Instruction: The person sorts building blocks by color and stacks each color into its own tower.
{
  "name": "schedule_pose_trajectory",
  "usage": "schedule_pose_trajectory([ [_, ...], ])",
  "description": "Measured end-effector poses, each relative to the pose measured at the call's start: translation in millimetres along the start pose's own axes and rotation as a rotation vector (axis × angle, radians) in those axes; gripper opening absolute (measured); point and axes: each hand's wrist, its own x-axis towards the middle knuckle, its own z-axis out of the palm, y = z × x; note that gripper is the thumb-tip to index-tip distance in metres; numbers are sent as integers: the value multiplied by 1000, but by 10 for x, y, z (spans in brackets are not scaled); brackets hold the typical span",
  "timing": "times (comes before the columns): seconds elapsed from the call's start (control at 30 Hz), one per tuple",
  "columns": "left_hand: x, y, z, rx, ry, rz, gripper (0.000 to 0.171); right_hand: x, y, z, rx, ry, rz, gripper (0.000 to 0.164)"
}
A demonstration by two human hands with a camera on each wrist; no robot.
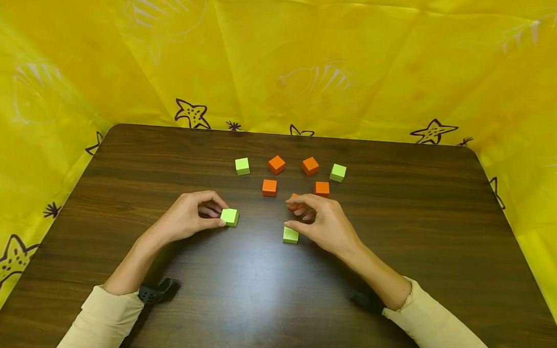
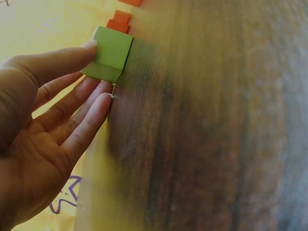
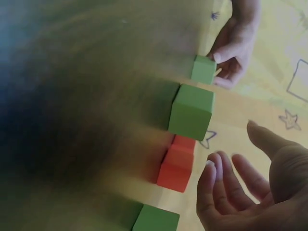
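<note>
My left hand [image 1: 189,217] pinches a light green cube [image 1: 229,217] between thumb and fingers, left of the middle of the table. In the left wrist view the thumb lies on one side of that green cube [image 2: 108,53], with fingertips at its lower edge. My right hand [image 1: 325,224] hovers with thumb and fingers spread apart and nothing between them. Close by its thumb sits another green cube [image 1: 290,235], also seen as a green cube [image 3: 191,113] in the right wrist view. Its fingers partly hide an orange cube [image 1: 296,201] in the head view.
Farther back stand two orange cubes [image 1: 276,164] between a left green cube [image 1: 242,166] and a right green cube [image 1: 338,173]. Nearer are a left orange cube [image 1: 270,188] and a right orange cube [image 1: 322,189]. A yellow patterned cloth [image 1: 264,66] borders the dark wooden table [image 1: 168,155].
</note>
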Motion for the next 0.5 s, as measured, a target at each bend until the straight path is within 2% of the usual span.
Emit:
schedule_pose_trajectory([
  [0.2,-7,17,7,0,-9,-20,28,-46,31,-14,4,-5,9,37],
  [0.5,-14,22,3,-9,-12,-15,28,-87,47,-33,0,-15,33,36],
])
